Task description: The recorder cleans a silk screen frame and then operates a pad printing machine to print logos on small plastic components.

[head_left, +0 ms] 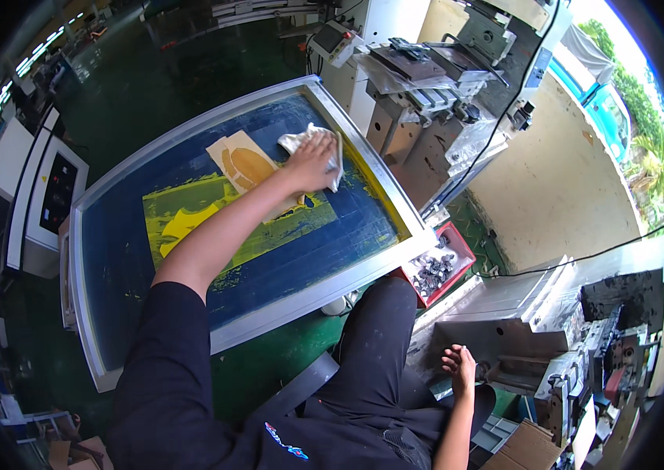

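Note:
Stretched forward over a large screen-printing frame [258, 323], my left hand [310, 166] presses a crumpled white cloth [336, 160] onto the mesh near its far right corner. The fingers lie over the cloth. The mesh [120, 243] is dark blue inside a silver metal border. Yellow ink [187, 223] covers a rectangular patch and smears the right inner edge. Beside my left forearm lies a tan piece of card [247, 160] with a brown oval stain. My right hand [459, 368] hangs by my right thigh, its fingers loosely bent and apart, with nothing visible in it.
A red box [448, 266] of small dark pieces stands by the frame's right corner. Metal machinery [442, 117] rises behind it, and another machine [551, 337] sits close to my right. Cardboard [524, 448] lies low on the right. A white cabinet [54, 196] stands left.

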`<action>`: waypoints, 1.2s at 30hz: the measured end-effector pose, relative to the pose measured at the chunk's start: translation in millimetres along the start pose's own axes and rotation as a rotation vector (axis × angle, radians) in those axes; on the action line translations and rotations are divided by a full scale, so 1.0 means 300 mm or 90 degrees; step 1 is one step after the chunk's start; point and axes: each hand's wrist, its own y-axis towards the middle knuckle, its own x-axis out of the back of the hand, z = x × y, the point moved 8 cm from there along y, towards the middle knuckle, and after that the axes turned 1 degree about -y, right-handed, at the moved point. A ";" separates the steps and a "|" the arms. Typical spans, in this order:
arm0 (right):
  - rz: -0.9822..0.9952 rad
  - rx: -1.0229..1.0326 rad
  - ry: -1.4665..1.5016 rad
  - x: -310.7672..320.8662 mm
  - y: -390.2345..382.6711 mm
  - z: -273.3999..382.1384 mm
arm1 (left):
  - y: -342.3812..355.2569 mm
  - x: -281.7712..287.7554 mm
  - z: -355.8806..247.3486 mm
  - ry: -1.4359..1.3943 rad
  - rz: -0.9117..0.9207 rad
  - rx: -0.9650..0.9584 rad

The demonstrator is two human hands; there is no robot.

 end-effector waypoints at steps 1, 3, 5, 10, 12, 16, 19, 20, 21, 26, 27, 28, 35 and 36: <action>-0.010 0.007 0.004 0.016 -0.005 0.006 | -0.013 -0.003 -0.077 0.003 0.018 -0.013; -0.016 0.023 0.021 0.033 -0.019 0.017 | -0.060 0.004 -0.223 -0.005 0.038 -0.049; -0.020 0.032 0.029 0.040 -0.034 0.031 | -0.123 0.012 -0.328 -0.030 0.018 -0.087; 0.050 0.088 0.039 -0.118 -0.087 0.163 | -0.267 0.046 -0.495 -0.083 0.029 -0.186; 0.177 0.122 0.054 -0.342 -0.121 0.270 | -0.293 0.045 -0.545 -0.157 0.064 -0.305; 0.398 0.153 0.114 -0.776 -0.188 0.441 | -0.349 0.075 -0.626 -0.261 0.107 -0.378; 0.372 0.110 0.210 -0.980 -0.136 0.478 | -0.386 0.089 -0.614 -0.319 0.109 -0.361; 0.388 0.112 0.276 -1.031 -0.134 0.482 | -0.408 0.088 -0.598 -0.340 0.126 -0.346; 0.354 0.125 0.301 -1.048 -0.130 0.477 | -0.446 0.113 -0.589 -0.351 0.127 -0.338; 0.284 0.164 0.322 -1.060 -0.118 0.472 | -0.741 0.165 -0.440 -0.322 0.142 -0.282; 0.273 0.186 0.290 -1.038 -0.090 0.475 | -0.808 0.186 -0.416 -0.314 0.136 -0.269; 0.265 0.293 0.170 -1.031 -0.083 0.491 | -0.889 0.202 -0.384 -0.307 0.132 -0.249; 0.346 0.237 0.182 -0.996 0.020 0.469 | -1.500 0.296 -0.157 -0.252 0.116 0.022; 0.345 0.153 0.281 -1.063 -0.040 0.469 | -1.619 0.310 -0.103 -0.227 0.118 0.099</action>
